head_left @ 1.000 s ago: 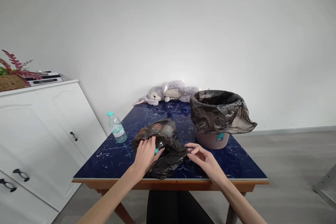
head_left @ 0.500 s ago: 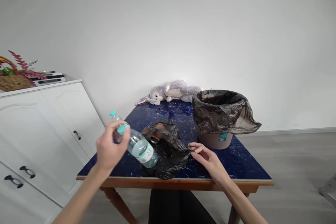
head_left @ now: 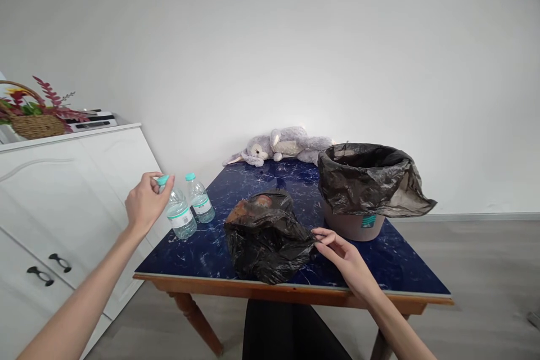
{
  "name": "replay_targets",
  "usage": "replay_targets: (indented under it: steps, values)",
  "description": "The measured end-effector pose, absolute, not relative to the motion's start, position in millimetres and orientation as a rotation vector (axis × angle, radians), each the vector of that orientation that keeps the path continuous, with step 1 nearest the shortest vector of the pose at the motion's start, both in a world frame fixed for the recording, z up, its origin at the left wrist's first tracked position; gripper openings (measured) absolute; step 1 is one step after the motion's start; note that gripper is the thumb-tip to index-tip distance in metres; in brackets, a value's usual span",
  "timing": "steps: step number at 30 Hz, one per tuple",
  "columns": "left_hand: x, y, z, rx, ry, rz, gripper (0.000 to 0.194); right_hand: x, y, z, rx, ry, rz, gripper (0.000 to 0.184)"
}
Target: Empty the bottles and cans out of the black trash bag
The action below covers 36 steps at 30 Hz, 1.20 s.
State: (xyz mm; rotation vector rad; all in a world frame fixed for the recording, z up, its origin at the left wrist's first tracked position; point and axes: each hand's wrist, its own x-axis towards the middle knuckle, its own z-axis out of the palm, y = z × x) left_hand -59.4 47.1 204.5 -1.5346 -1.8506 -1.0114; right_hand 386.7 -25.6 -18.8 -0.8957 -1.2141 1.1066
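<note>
- Hands: my left hand (head_left: 144, 202) pinches the near bottle (head_left: 182, 220) by its cap; my right hand (head_left: 343, 259) has the right edge of the black bag (head_left: 265, 242) between its fingertips.
- Both bottles are left of the bag, the far bottle (head_left: 202, 205) just beside the near one; I cannot tell whether the near one rests fully on the surface (head_left: 211, 259).
- With only a cap grip, I judge a skewed release could topple it into its neighbour or over the left edge.
- A hard pull from my right hand could tear the thin film or spill the contents.
- I count two hands, two bottles, one black bag, one bin (head_left: 350, 226) with one liner (head_left: 367, 185) right of that bag, and one plush rabbit (head_left: 291, 143) beyond it; the bag's contents I cannot count.
</note>
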Motion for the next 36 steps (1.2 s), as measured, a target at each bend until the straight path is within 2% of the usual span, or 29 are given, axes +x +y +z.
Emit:
replay_targets:
  steps: [11,15,17,19,22,24,28,31,36]
  values:
    - [-66.3,70.9,170.8,-1.560,-1.973,-0.810,0.043,387.0,-26.0,-18.0,-0.875,-1.177,1.152,0.045]
    - [-70.2,70.1,173.9,-1.530,-2.014,-0.710,0.056,386.7,-26.2,-15.6,-0.887,-1.188,1.162,0.047]
    - [-73.7,68.3,174.5,-1.465,-1.938,-0.770,0.064,386.5,-26.1,-15.4,-0.883,-1.183,1.166,0.047]
    - [-72.3,62.8,171.4,-1.440,-1.751,-0.902,0.059,386.5,-26.3,-15.8,-0.876,-1.178,1.167,0.047]
    - [-46.6,41.3,157.1,-1.760,-1.388,-1.003,0.027,387.1,-27.7,-16.5,-0.877,-1.172,1.197,0.043]
    - [-11.7,19.0,141.1,-2.230,-1.149,-0.881,0.012,387.5,-28.6,-17.0,-0.879,-1.161,1.216,0.040]
    - [62.8,-16.2,100.3,-2.884,-1.037,-0.479,0.024,387.3,-27.6,-18.1,-0.865,-1.142,1.208,0.042]
    - [86.9,-16.7,71.8,-2.860,-1.159,-0.477,0.033,387.3,-26.1,-18.7,-0.860,-1.146,1.204,0.042]
    - [79.1,-5.8,47.9,-2.712,-1.355,-0.619,0.033,387.5,-26.4,-17.7,-0.863,-1.149,1.197,0.042]
